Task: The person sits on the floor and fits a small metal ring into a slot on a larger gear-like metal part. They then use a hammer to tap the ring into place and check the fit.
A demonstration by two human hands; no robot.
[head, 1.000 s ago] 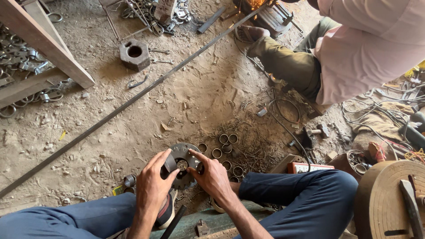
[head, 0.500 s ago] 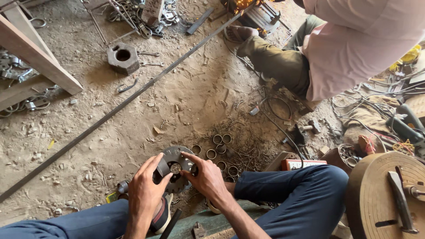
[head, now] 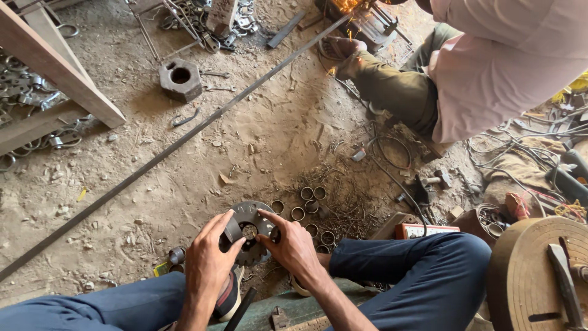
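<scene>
A round grey metal disc (head: 248, 211) with a centre hole and cut-outs lies on the sandy ground between my knees. My left hand (head: 208, 266) presses a short metal ring (head: 232, 229) against the disc's left side with thumb and fingers. My right hand (head: 294, 248) rests on the disc's right side, index finger stretched toward the centre. Several short metal rings (head: 307, 205) lie loose on the ground just right of the disc.
A long steel bar (head: 184, 138) runs diagonally across the ground. A heavy hex nut (head: 180, 78) lies beyond it. Another person (head: 490, 67) squats at upper right, grinding with sparks (head: 349, 6). A wooden beam (head: 55, 67) is at left, a round wooden block (head: 533, 276) at right.
The view has shifted slightly, and my hands have stayed on the disc. My right index finger has stretched out toward the disc's centre.
</scene>
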